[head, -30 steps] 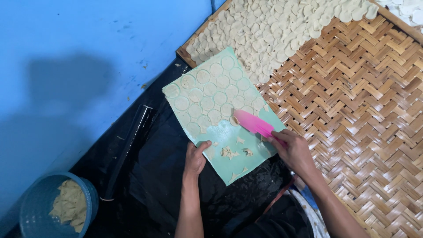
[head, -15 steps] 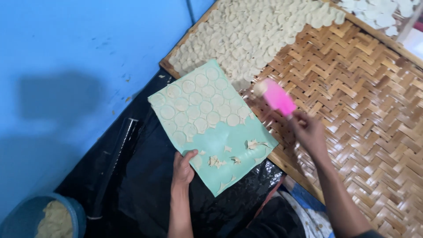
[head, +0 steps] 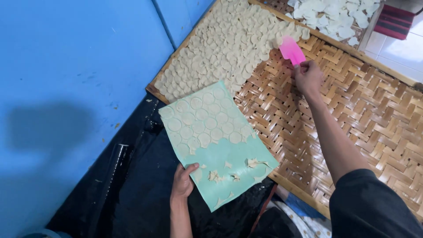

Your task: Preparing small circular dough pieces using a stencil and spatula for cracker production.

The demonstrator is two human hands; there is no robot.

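While dough rounds (head: pixel 229 44) fill woven tray (head: pixel 374 114), right hand (head: pixel 308 77) holds spatula (head: pixel 291 50)

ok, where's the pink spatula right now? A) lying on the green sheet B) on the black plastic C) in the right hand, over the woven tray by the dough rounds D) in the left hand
C: the right hand holds the pink spatula over the woven tray at the edge of the laid-out dough rounds, while the left hand grips the green sheet.
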